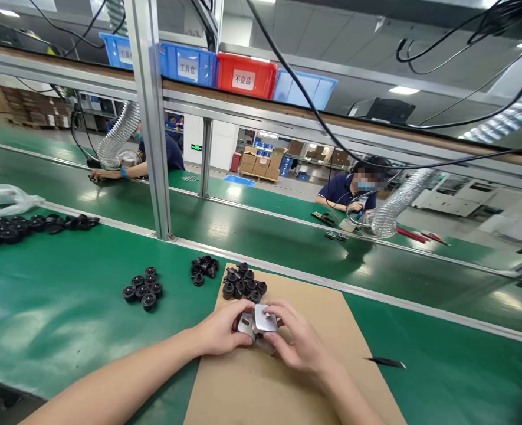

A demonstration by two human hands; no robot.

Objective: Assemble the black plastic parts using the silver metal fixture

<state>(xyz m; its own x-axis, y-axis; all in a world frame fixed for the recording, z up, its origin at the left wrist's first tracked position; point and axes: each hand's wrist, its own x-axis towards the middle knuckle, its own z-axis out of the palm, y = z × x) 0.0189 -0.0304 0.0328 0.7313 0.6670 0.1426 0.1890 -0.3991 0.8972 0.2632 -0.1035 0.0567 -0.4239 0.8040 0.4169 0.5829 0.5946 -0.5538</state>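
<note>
Over a sheet of brown cardboard (261, 383), my left hand (225, 330) grips a metal plate (245, 324) that has a dark slot in it. Close beside it, my right hand (294, 336) pinches a squarish silver plate (265, 319) with a small stud near its middle. The two metal pieces are side by side and seem to overlap; whether they are joined I cannot tell. What lies under them is partly hidden by my fingers. Just beyond my hands, a cluster of black round parts (243, 283) stands on the cardboard's far end.
More black parts form groups on the green mat (143, 289), (204, 268) and at the far left (13, 230). A black pointed tool (387, 362) lies at right. A metal post (150, 118) rises behind the mat. Two people work at the opposite bench.
</note>
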